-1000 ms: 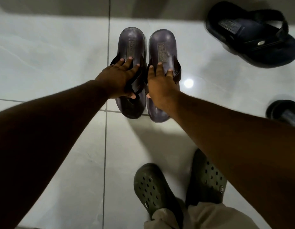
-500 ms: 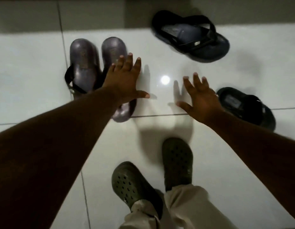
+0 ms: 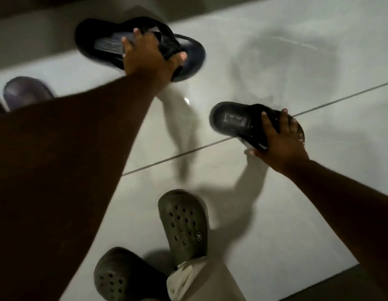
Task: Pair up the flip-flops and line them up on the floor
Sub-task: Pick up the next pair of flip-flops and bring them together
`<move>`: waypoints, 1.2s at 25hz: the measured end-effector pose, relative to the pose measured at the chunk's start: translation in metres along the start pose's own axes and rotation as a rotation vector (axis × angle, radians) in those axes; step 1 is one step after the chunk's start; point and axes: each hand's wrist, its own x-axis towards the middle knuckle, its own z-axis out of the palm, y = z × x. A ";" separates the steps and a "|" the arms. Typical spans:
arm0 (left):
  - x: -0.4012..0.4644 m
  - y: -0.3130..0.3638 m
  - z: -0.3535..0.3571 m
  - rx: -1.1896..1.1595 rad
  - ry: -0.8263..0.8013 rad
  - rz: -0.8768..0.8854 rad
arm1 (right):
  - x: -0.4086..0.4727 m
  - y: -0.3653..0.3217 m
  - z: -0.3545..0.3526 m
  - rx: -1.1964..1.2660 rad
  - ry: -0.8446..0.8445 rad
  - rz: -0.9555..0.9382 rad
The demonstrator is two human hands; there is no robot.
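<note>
Left hand (image 3: 148,56): fingers wrapped around the straps of a black flip-flop (image 3: 106,43) at the far edge of the white tiled floor (image 3: 297,203), thumb on its near side. Right hand (image 3: 280,142): fingers laid over the strap end of a second black flip-flop (image 3: 232,121), thumb under its near edge; this sandal lies across a grout line. Whether either sole is off the tile cannot be determined. A purple flip-flop (image 3: 25,92) lies at the left edge, partly hidden by the left forearm. Green clogs (image 3: 184,224) occupy the near foreground
</note>
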 end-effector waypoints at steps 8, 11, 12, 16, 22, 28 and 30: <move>-0.051 -0.059 0.007 0.393 -0.110 0.349 | 0.039 -0.022 -0.018 0.289 0.178 0.180; -0.083 -0.068 0.010 0.436 -0.197 0.392 | 0.060 -0.051 -0.037 0.362 0.179 0.178; -0.089 -0.064 0.013 0.446 -0.217 0.412 | 0.065 -0.062 -0.039 0.365 0.170 0.150; -0.080 -0.030 0.028 0.434 -0.291 0.572 | 0.069 -0.095 -0.041 0.373 0.181 0.027; -0.058 -0.001 0.039 0.541 -0.337 0.746 | 0.064 -0.104 -0.029 0.483 0.204 0.031; -0.083 -0.015 0.012 0.411 -0.263 0.644 | 0.035 -0.110 -0.035 0.522 0.195 0.048; -0.110 -0.053 -0.028 0.383 -0.247 0.499 | 0.007 -0.132 -0.042 0.442 0.222 -0.044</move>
